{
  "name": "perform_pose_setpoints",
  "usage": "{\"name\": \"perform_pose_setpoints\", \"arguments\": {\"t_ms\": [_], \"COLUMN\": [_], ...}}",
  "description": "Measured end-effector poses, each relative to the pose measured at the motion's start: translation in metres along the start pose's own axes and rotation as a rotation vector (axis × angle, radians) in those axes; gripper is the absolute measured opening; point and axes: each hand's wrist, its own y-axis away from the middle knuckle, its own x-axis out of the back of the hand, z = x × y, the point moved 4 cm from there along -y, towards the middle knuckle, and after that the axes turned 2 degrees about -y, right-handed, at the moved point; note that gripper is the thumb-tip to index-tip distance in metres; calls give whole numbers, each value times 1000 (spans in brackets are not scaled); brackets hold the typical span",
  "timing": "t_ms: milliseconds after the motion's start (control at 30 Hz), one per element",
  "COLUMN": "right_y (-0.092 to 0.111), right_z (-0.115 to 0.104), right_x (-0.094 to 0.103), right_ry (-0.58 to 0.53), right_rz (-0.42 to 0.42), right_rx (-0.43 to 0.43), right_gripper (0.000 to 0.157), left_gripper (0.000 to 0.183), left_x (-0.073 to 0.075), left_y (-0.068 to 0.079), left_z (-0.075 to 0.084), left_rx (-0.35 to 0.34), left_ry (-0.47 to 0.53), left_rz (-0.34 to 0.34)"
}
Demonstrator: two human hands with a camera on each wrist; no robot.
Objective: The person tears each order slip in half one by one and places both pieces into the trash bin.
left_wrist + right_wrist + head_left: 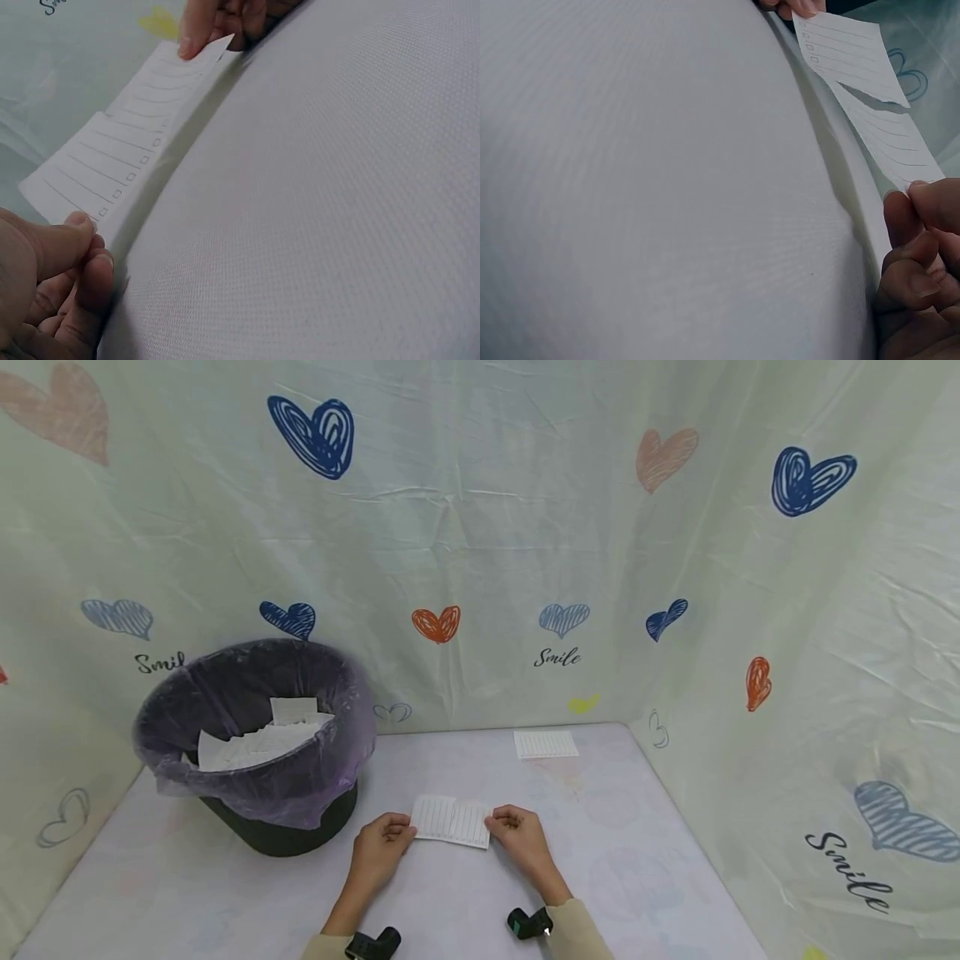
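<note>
A small white lined checklist sheet [435, 818] is held just over the table, between both hands. My left hand [378, 847] pinches its left end between thumb and fingers. At the opposite end, my right hand [522, 839] pinches the sheet in the same way. In the right wrist view, a ragged tear crosses the middle of the checklist sheet [847, 49] from its far edge, and the halves seem joined near the checkbox edge. Small printed boxes run along one edge of the checklist sheet [112, 150] in the left wrist view.
A dark bin [281, 835] with a purple plastic liner [348, 752] stands at the left, holding white paper pieces [258, 747]. Another lined sheet [546, 744] lies at the back of the white table [637, 860]. Heart-printed curtains [480, 552] hang behind and at both sides.
</note>
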Motion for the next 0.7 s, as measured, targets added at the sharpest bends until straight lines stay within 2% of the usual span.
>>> {"name": "perform_pose_setpoints", "arguments": {"t_ms": [367,700], "right_y": [0,-3], "right_z": [0,6], "right_x": [1,4], "right_ry": [-16,-65], "right_rz": [-6,40], "right_rx": [-11,-84], "right_gripper": [17,17], "left_gripper": [17,17], "left_x": [0,2], "left_y": [0,0], "left_z": [1,-1], "left_rx": [3,8], "left_ry": [-2,18], "left_rz": [-18,-19]}}
